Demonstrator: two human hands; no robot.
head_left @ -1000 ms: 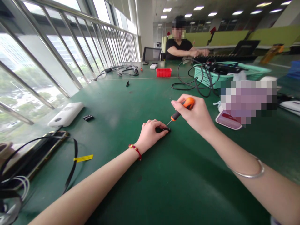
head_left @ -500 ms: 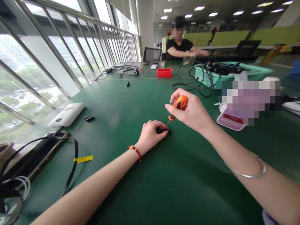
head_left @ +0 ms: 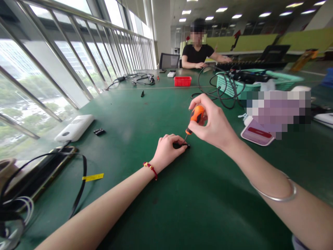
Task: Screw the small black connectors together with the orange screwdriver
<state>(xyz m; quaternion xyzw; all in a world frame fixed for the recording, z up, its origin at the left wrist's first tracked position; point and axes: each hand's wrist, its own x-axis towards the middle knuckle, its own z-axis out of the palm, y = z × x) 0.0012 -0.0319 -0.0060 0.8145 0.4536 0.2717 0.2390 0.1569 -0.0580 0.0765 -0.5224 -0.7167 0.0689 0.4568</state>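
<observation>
My left hand [head_left: 168,149] rests on the green table [head_left: 145,114] with its fingers closed on a small black part [head_left: 182,146], pinning it down. My right hand [head_left: 212,123] is wrapped round the orange handle of a small screwdriver [head_left: 194,118]. The screwdriver stands nearly upright and its thin tip touches the black part just right of my left fingertips. Most of the part is hidden under my fingers.
A white device [head_left: 75,127] and a small black piece [head_left: 99,131] lie at the left. A phone with a black strap and yellow tag [head_left: 93,177] is nearer. A red bin [head_left: 182,81], cables, and a teal basket [head_left: 229,85] sit farther back. Another person [head_left: 199,52] sits at the far end.
My right hand has lifted and swung left, tipping the screwdriver from a low slant to nearly upright over the black part. My left hand has stayed put. The far person's arm moved.
</observation>
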